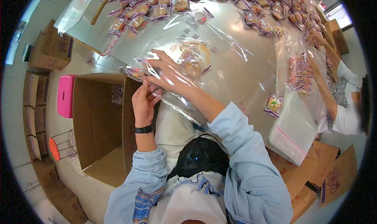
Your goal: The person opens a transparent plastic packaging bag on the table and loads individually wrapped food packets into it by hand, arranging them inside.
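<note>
In the head view, the left hand (143, 105) is pinching a clear bag (177, 102) at the near edge of the table (239, 72), the right hand (168, 71) is reaching spread-fingered against its film, and wrapped cakes (160, 11) are lying beyond.
</note>
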Demonstrator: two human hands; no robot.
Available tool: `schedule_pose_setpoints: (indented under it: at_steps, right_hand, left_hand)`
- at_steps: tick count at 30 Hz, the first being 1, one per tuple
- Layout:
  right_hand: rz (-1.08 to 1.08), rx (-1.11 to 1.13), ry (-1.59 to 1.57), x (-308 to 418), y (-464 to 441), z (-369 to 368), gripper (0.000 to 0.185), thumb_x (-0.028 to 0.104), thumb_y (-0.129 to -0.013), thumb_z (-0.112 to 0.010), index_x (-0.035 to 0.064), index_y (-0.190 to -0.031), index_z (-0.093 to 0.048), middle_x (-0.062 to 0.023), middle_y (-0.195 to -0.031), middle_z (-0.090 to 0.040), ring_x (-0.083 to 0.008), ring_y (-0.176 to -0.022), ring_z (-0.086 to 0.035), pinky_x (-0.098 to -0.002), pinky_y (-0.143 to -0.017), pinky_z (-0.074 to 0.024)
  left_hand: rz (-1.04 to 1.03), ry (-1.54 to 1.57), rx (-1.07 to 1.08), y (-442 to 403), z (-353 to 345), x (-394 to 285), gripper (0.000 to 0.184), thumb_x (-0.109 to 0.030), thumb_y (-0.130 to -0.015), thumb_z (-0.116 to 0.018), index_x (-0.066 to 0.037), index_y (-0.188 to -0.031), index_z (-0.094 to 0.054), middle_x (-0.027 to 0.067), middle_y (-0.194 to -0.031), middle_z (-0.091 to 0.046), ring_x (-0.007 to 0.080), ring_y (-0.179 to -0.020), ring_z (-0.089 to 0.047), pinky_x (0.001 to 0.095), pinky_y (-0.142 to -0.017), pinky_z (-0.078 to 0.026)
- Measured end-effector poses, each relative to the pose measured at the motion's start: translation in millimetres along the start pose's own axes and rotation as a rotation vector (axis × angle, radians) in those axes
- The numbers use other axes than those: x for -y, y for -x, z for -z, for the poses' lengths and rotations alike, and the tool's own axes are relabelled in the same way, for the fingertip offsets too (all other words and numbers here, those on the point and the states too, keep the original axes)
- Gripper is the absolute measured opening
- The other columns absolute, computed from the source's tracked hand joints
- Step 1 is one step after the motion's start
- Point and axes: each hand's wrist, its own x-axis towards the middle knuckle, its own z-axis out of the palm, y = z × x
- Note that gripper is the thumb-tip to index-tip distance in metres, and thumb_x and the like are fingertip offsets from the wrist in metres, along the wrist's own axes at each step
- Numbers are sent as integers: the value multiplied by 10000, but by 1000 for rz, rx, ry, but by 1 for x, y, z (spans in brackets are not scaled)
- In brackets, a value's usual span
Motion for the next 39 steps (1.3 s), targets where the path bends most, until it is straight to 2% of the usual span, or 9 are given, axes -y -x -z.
schedule_pose_setpoints:
  at_steps: [4,7,9,14,17,26,29,33,39]
  right_hand:
    - [122,-1,-68,-24,2,-18,513,224,-749,-838,96,-1221,-684,-221,-1451,-480,-412,-1384,-435,-467,-1131,-378]
    - [271,-166,84,-49,2,-46,457,238,-681,-879,111,-1098,-741,-196,-1427,-506,-410,-1298,-482,-446,-1099,-411]
    - [164,-150,-41,-47,1,-52,453,239,-681,-871,115,-1097,-741,-210,-1420,-505,-422,-1293,-474,-448,-1104,-403]
    - [105,-144,149,-34,2,-46,493,261,-682,-860,125,-1137,-726,-212,-1431,-500,-426,-1269,-486,-457,-1089,-420]
    - [65,-88,112,-35,-1,-47,541,366,-740,-846,145,-1216,-714,-244,-1507,-438,-430,-1395,-411,-509,-1202,-274]
    - [197,-121,11,-38,0,-34,679,298,-755,-840,162,-1366,-578,-219,-1520,-421,-418,-1375,-446,-466,-1116,-420]
    - [199,-121,-110,-40,-4,-32,635,150,-800,-750,165,-1394,-526,-213,-1469,-456,-412,-1394,-423,-472,-1120,-421]
    - [97,-174,-150,-39,0,-28,463,25,-843,-682,93,-1286,-570,-185,-1321,-527,-382,-1251,-539,-438,-1012,-502]
    - [36,-298,-242,-38,1,-31,343,145,-921,-676,-6,-1223,-616,-194,-1116,-651,-326,-1045,-654,-397,-914,-517]
  left_hand:
    - [38,33,33,13,1,-1,236,-288,-983,-679,-52,-1001,-685,41,-882,-716,126,-705,-699,251,-590,-597]
    - [-66,-7,10,13,5,2,186,-236,-983,-674,-50,-993,-685,49,-883,-724,121,-704,-696,245,-569,-592]
    - [-67,-22,26,11,7,0,166,-218,-979,-677,-52,-988,-687,52,-886,-727,117,-700,-692,243,-563,-592]
    - [-72,-135,30,8,10,0,140,-193,-974,-679,-54,-983,-692,52,-879,-725,103,-692,-669,239,-583,-588]
    - [-78,-165,32,6,11,-1,147,-204,-975,-677,-57,-977,-693,40,-880,-717,102,-726,-658,243,-614,-577]
    - [-137,-6,-60,-10,6,2,198,-275,-983,-677,-80,-1011,-691,-4,-968,-699,98,-846,-641,279,-670,-564]
    - [-160,-4,-76,-12,4,2,204,-279,-983,-680,-79,-1024,-688,-9,-968,-697,100,-847,-639,284,-677,-565]
    - [-178,-37,-68,-16,7,5,205,-272,-989,-668,-75,-1042,-683,-9,-974,-695,103,-851,-637,282,-673,-563]
    - [-178,-24,-89,-10,-2,-1,191,-253,-1007,-633,-70,-1044,-675,6,-990,-682,107,-862,-630,289,-670,-561]
